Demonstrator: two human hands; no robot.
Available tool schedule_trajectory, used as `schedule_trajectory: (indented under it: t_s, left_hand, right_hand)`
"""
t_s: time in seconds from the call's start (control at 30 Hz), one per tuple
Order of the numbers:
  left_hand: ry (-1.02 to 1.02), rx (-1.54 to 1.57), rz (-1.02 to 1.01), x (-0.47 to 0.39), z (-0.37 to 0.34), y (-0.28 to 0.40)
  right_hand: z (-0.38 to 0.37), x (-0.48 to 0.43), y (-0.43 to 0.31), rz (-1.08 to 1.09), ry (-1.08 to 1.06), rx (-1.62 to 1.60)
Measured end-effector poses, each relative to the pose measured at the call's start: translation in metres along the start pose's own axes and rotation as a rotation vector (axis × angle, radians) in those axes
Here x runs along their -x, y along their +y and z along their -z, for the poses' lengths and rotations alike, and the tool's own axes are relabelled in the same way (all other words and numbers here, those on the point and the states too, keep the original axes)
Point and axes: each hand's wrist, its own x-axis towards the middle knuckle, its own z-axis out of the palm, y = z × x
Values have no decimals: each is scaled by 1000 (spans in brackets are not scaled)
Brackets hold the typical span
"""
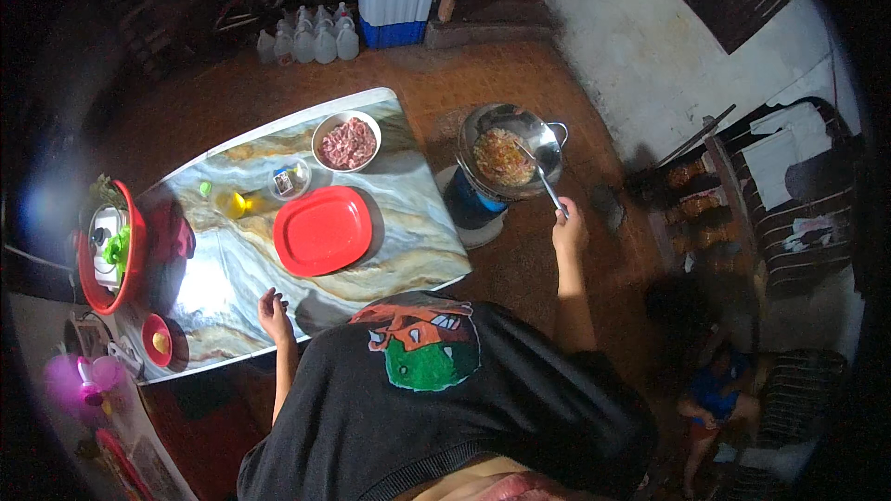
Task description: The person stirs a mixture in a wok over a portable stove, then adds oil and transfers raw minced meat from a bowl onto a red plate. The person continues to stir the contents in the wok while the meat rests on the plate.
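Observation:
My right hand (570, 228) grips the handle of a metal cooking utensil (546, 184), whose far end rests in the food. That food (502, 157), a chopped, yellowish-brown mixture, lies in a metal wok (545, 131) with a loop handle. Under the wok is a blue and dark stove-like base (475, 202). My left hand (274, 314) holds nothing, its fingers loosely bent and apart over the table's near edge. Closest to it is a red oval tray (323, 231) on the marble-patterned table (404, 223). Beyond the tray stands a white bowl (317, 153) of raw cut meat (349, 143).
A clear tub (299, 188) with packets and a container of yellow oil (233, 204) stand left of the tray. Farther left are a red basin (89, 278) and a small red bowl (154, 334). Plastic jugs (325, 45) line the floor; a person (720, 396) sits lower right.

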Motion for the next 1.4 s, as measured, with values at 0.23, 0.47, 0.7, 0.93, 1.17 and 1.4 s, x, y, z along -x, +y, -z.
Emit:
schedule_trajectory:
  t_s: [0.23, 0.47, 0.7, 0.93, 1.17, 1.4]
  left_hand:
    - [-1, -43, -1, 4, 3, 4]
    - [19, -9, 1, 7, 1, 3]
    - [-15, -21, -11, 5, -4, 6]
    - [-88, 35, -166, 21, -49, 109]
    - [118, -660, -1127, 68, -91, 327]
    - [330, -192, -1538, 76, -24, 390]
  right_hand:
    - [9, 5, -14, 26, 8, 37]
    - [8, 1, -14, 26, -41, 74]
    - [20, -9, -36, 23, -128, 215]
    - [21, -11, -24, 53, -73, 225]
    - [26, -11, -13, 67, 34, 76]
    - [18, -14, -17, 53, 18, -32]
